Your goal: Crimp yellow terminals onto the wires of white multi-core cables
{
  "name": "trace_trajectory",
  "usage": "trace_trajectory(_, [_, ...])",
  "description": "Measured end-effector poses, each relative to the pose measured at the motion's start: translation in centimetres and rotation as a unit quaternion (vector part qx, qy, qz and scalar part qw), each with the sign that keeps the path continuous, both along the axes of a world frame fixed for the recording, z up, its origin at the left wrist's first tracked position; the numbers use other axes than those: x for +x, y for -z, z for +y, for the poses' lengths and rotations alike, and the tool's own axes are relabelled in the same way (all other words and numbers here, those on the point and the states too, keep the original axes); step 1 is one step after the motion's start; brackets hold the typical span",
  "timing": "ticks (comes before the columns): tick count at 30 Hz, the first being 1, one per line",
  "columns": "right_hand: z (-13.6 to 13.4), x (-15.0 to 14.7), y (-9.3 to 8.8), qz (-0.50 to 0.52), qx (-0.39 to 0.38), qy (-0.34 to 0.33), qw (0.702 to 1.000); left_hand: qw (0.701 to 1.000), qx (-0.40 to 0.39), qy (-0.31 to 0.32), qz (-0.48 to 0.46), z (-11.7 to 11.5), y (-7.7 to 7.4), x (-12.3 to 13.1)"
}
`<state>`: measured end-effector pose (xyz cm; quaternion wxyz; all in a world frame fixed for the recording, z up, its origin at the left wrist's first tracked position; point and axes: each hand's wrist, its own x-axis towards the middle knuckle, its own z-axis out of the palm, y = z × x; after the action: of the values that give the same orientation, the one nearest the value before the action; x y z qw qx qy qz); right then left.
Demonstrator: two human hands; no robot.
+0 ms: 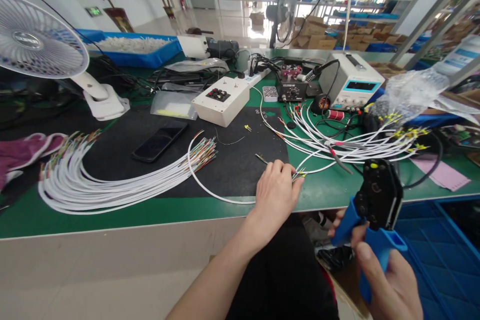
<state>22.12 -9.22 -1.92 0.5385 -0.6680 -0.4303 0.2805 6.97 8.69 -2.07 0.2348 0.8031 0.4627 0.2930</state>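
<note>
My left hand [275, 195] is closed on the end of a white cable [221, 197] at the front edge of the black mat [240, 172]. Thin wires with yellow tips poke out past its fingers. Off the table edge, my right hand [386, 270] grips a crimping tool [378, 200] by its blue handles, which are spread apart; the black head points up. Left on the bench lies a curved bundle of white cables [123, 187] with stripped coloured ends. Behind my hands, more white cables [360, 150] with yellow terminals are heaped.
A phone [160, 141] lies on the mat, near a beige switch box [223, 100]. A white fan [41, 35] stands at left, a power supply [350, 82] at the back right. Blue crates [435, 245] sit below the bench at right.
</note>
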Motion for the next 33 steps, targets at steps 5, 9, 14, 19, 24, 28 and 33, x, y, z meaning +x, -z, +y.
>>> trace_trajectory(5, [0.4, -0.2, 0.0, 0.004, -0.041, 0.01, 0.999, 0.996, -0.053, 0.028, -0.061, 0.4, -0.5, -0.8])
trace_trajectory(9, [1.1, 0.3, 0.7, 0.053, -0.012, 0.018, 0.998, 0.968, -0.164, 0.073, -0.173, -0.5, -1.6, -2.6])
trace_trajectory(14, [2.7, -0.3, -0.8, 0.039, -0.017, 0.003, 0.999, 0.855, -0.34, 0.108, -0.376, -2.2, -3.0, -4.8])
trace_trajectory(19, [4.6, -2.9, -3.9, -0.015, -0.021, 0.006, 1.0, 0.844, -0.323, 0.14, -0.404, -3.2, -3.9, -5.5])
trace_trajectory(24, [5.9, -4.8, -5.5, -0.045, 0.015, 0.008, 0.999, 0.843, -0.298, 0.145, -0.424, -3.9, -4.3, -5.3])
trace_trajectory(28, [6.2, -5.3, -5.7, -0.058, 0.017, 0.016, 0.998, 0.832, -0.318, 0.151, -0.428, -4.0, -4.7, -5.5])
trace_trajectory(33, [6.0, -5.3, -5.0, -0.028, -0.004, 0.039, 0.999, 0.865, -0.28, 0.117, -0.398, -4.1, -4.9, -5.8])
